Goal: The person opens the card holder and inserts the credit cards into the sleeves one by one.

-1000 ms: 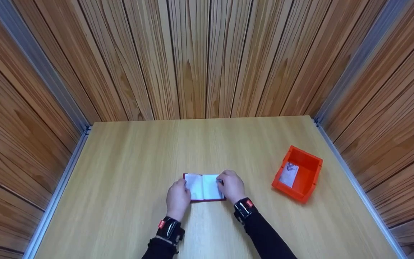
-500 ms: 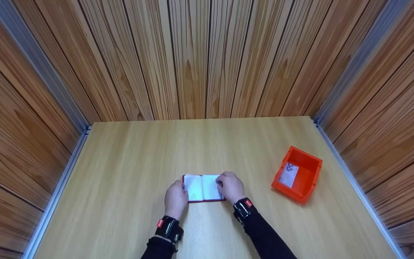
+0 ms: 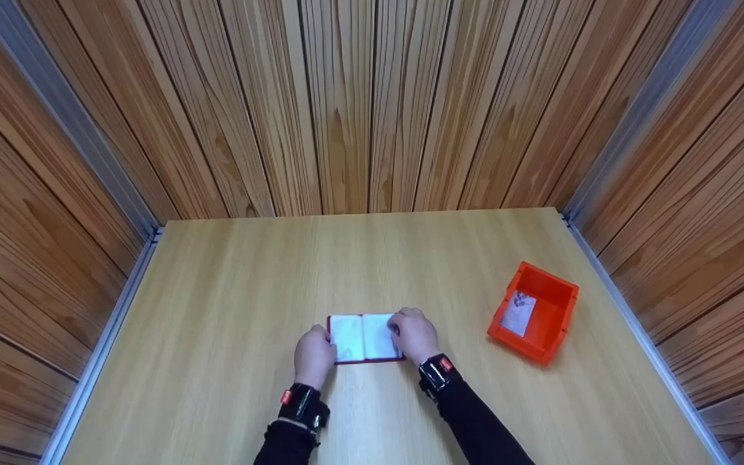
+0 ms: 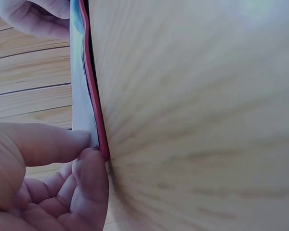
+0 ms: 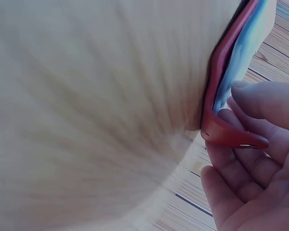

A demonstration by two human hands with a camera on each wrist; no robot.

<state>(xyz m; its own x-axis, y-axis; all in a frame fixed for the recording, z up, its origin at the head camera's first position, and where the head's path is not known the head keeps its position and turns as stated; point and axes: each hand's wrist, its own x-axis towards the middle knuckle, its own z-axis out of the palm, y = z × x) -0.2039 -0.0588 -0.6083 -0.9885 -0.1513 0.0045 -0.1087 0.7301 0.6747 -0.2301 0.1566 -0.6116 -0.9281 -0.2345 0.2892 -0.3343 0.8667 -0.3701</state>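
A small notebook with a red cover (image 3: 372, 361) lies spread wide on the table, its blank white pages (image 3: 347, 337) facing up. At its left edge, my left hand (image 3: 315, 354) pinches the corner between thumb and forefinger; the left wrist view shows the fingertips right at the red border (image 4: 100, 122). My right hand (image 3: 414, 334) grips the opposite edge, thumb on the pages. In the right wrist view, a red flap with a small slot (image 5: 233, 136) sticks out from the cover and lies across the curled fingers.
An orange bin (image 3: 553, 310) stands to the right on the wooden table (image 3: 249, 278), with a printed white card (image 3: 518, 314) inside. Wood-panelled walls (image 3: 346, 110) and metal rails (image 3: 643, 349) bound the table at the back and sides.
My left hand has shifted slightly left and down, and more of the left page now shows. The right hand stays almost still at its edge.
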